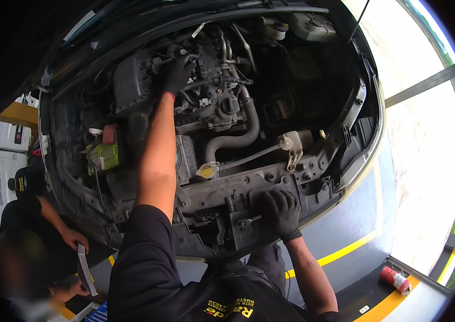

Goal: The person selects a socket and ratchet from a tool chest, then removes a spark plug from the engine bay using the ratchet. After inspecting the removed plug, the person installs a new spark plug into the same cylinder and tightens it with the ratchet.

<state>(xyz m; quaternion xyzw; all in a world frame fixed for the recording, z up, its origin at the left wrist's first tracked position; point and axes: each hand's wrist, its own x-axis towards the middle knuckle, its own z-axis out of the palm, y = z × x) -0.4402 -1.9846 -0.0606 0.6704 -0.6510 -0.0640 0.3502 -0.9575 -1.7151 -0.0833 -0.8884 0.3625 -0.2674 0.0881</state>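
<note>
My left hand [178, 76], in a dark glove, reaches deep over the top of the engine [211, 88]. Its fingers are bent down among hoses and connectors at the engine's upper part; what they grip is too small and dark to make out. Closer to me, my gloved right hand [280, 210] rests as a fist on the black front panel [265, 228]. From its left side sticks a short metal tool with a round head, seemingly a ratchet [245, 222]; the rest of it is hidden under the fingers.
A yellow-labelled radiator cap [206, 171] and thick hose [238, 140] lie between my arms. The battery [104, 153] is at left, a pale reservoir [298, 142] at right. Another person's hand [74, 239] holds a grey strip. A red can [395, 280] lies at lower right.
</note>
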